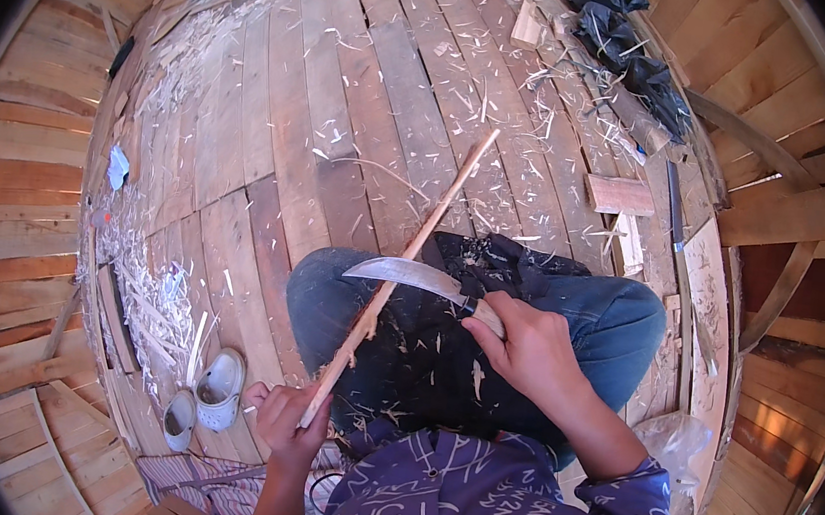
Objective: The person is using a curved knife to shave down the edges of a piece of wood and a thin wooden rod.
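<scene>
My left hand [291, 418] is closed around the lower end of a long, thin wooden stick [449, 201], which slants away up and to the right across my lap. Between the fingers of that hand a small white thing also pokes out, too small to name. My right hand [529, 342] grips the wooden handle of a knife [418, 275] with a curved metal blade. The blade lies across the stick at about its middle, pointing left. A curled shaving [354, 357] clings to the stick below the blade. Dark cloth [402, 357] sprinkled with chips covers my lap.
Wood shavings are scattered over the plank floor [296, 125], piled thickest at the left. Pale clogs [219, 390] stand at lower left. A black plastic bag [616, 43] lies at far right, with wood blocks [620, 195] and a long dark-bladed tool [677, 200] nearer.
</scene>
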The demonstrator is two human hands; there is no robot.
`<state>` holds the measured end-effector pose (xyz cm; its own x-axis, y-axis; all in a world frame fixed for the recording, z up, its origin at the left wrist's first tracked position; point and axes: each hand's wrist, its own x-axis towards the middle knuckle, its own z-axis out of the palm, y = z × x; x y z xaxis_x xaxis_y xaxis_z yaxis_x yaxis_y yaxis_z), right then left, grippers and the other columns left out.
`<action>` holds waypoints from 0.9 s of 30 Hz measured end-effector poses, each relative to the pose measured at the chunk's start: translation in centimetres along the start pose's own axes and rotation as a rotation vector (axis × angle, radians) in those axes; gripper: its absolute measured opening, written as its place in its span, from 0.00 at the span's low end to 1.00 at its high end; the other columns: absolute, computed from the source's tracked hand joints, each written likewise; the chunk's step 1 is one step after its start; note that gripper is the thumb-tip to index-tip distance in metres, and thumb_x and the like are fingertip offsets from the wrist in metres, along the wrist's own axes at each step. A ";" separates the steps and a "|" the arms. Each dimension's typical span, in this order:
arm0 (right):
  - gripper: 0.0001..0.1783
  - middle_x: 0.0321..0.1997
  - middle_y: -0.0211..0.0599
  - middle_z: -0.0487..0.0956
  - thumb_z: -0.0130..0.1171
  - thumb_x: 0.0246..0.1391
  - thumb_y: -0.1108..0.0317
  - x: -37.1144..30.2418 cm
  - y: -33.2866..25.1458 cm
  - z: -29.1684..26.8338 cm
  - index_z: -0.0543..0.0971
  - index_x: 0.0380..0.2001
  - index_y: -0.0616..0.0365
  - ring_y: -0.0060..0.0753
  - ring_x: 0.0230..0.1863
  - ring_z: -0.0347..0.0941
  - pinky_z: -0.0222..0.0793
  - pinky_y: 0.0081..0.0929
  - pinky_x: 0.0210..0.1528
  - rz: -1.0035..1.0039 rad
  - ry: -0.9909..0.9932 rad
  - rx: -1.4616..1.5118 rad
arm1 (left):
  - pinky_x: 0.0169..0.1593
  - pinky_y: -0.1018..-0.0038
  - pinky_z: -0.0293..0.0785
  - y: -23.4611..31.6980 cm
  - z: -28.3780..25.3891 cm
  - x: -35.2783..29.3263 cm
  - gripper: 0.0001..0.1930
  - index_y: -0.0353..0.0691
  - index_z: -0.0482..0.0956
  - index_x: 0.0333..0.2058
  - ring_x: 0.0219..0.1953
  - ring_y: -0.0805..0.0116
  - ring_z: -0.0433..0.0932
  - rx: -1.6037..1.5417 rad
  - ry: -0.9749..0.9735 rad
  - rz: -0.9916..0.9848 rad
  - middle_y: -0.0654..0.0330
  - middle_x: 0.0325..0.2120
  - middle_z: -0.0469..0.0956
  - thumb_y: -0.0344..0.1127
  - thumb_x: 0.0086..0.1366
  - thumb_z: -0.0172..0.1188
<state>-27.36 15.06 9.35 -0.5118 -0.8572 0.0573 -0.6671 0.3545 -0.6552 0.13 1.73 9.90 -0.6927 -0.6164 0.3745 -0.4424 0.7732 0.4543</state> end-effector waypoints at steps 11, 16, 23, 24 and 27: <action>0.19 0.20 0.43 0.76 0.59 0.52 0.50 3.1 1.9 -1.1 0.73 0.28 0.57 0.48 0.22 0.75 0.68 0.41 0.21 0.032 0.122 -0.263 | 0.37 0.69 0.52 -0.4 0.2 0.4 0.14 0.40 0.79 0.29 0.20 0.71 0.73 0.005 -0.036 0.054 0.65 0.21 0.78 0.26 0.40 0.71; 0.18 0.15 0.36 0.71 0.60 0.52 0.50 1.1 -0.5 0.0 0.73 0.26 0.54 0.41 0.16 0.72 0.68 0.38 0.18 -0.188 -0.078 -0.320 | 0.36 0.70 0.53 -0.5 0.8 -0.1 0.12 0.41 0.79 0.27 0.20 0.69 0.71 -0.018 -0.023 0.038 0.64 0.18 0.75 0.26 0.41 0.71; 0.21 0.19 0.53 0.76 0.51 0.59 0.51 6.5 13.3 -7.1 0.75 0.29 0.61 0.57 0.24 0.75 0.68 0.47 0.26 0.380 0.368 -0.617 | 0.36 0.69 0.53 -0.9 0.2 -0.6 0.11 0.41 0.79 0.26 0.20 0.68 0.70 -0.022 -0.024 0.006 0.64 0.18 0.74 0.25 0.42 0.70; 0.21 0.19 0.53 0.76 0.52 0.59 0.51 6.6 12.5 -6.9 0.75 0.29 0.61 0.57 0.24 0.75 0.68 0.46 0.26 0.375 0.367 -0.516 | 0.36 0.69 0.53 -1.1 0.5 -0.6 0.11 0.41 0.79 0.26 0.20 0.68 0.70 -0.024 -0.017 -0.010 0.64 0.18 0.74 0.25 0.43 0.70; 0.20 0.19 0.54 0.75 0.54 0.58 0.52 4.4 7.5 -5.1 0.76 0.31 0.62 0.57 0.24 0.75 0.66 0.44 0.25 0.401 0.310 -0.201 | 0.36 0.70 0.54 -0.7 0.6 -0.2 0.11 0.41 0.78 0.26 0.21 0.68 0.71 -0.030 -0.025 -0.046 0.63 0.18 0.74 0.26 0.43 0.70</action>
<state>-37.36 15.81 8.53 -0.8627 -0.5005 0.0723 -0.4617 0.7213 -0.5163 0.26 1.40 9.05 -0.6859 -0.6474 0.3325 -0.4574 0.7388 0.4950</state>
